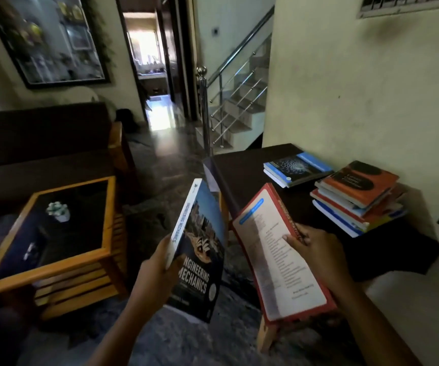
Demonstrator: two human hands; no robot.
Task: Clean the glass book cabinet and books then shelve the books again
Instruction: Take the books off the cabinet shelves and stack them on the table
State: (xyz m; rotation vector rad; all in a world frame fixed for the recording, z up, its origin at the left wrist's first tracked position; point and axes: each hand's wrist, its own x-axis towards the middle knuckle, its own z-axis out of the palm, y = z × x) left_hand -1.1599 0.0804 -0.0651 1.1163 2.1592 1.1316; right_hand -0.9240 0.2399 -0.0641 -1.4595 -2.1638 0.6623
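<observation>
Both forearms came up from the bottom of the frame, and each hand held one book in the lower centre. In the left hand (157,270) stood the dark blue book (199,249), titled Engineering Mechanics; its long axis ran almost upright, leaning a little to the right, with the white spine turned to the left. The fingers of this hand were closed around the lower spine edge, thumb on the spine side, the other fingers hidden behind the cover. Just beside it, to the right, the right hand (316,249) gripped the red book (279,254), which lay tilted with its pale printed back cover toward the camera, its long axis going from upper left to lower right. The thumb pressed on that cover and the fingers wrapped over the right edge, so both hands were full and neither was open. The two books were near each other but did not touch. The relation that mattered most, in my judgement, was this: the dark table (242,167) with the other books lay to the upper right, nearer to the right hand. On it were a blue stack (297,169) and, further right against the wall, a taller stack with an orange book (358,186) on top. At the left stood a wooden coffee table (54,262) with a dark glass top. No cabinet and no cloth were visible in the frame.
</observation>
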